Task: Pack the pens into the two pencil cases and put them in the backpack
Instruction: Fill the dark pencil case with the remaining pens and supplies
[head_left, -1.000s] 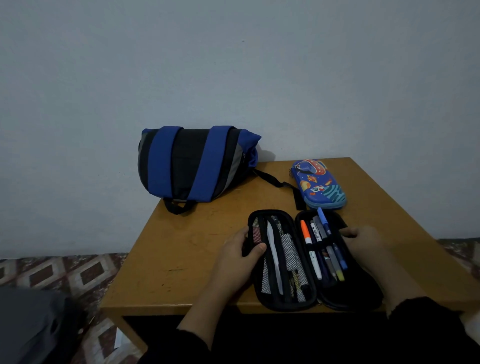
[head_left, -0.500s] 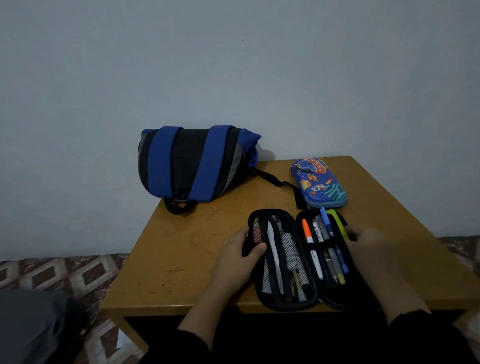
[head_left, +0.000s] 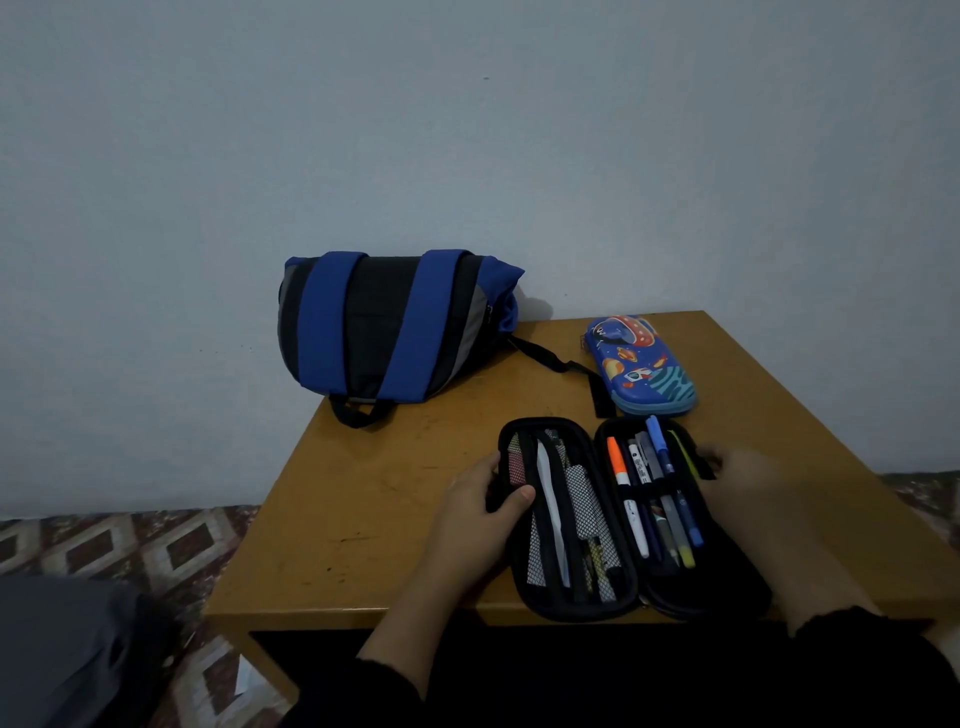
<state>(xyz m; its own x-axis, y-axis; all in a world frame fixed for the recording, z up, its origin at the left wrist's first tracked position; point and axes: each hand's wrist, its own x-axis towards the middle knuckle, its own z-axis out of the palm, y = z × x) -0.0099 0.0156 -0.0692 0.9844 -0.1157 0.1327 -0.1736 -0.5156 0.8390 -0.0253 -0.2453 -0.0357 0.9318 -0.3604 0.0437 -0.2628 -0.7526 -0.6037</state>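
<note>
Table: a brown wooden table (head_left: 395, 519) stands against a plain wall.
Black pencil case: the black pencil case (head_left: 566, 605) lies wide open at the near edge of the table, a bit right of the middle. Its two halves lie flat, side by side.
Left half: it has mesh pockets and a white pen (head_left: 550, 499) lying along it.
Right half: pens sit in a row under a black band. There is an orange marker (head_left: 618, 462), a blue pen (head_left: 658, 441) and a yellow-green pen (head_left: 683, 457) right by the right wall of the case.
Left hand: the left hand (head_left: 478, 525) holds the left edge of the black case. The thumb lies over the rim, and the fingers curl round the outside.
Right hand: the right hand (head_left: 748, 488) is at the right edge of the case, next to the yellow-green pen. It looks blurry, so I cannot tell if the fingers hold anything.
Blue pencil case: the blue pencil case (head_left: 641, 366) with space pictures is zipped up. It lies near the far right corner, just behind the black case.
Backpack: the blue and black backpack (head_left: 384, 327) lies on its side at the far left corner, by the wall. One black strap (head_left: 550, 361) runs across the table toward the blue case.
Floor: a patterned floor (head_left: 104, 540) shows to the left of the table.
</note>
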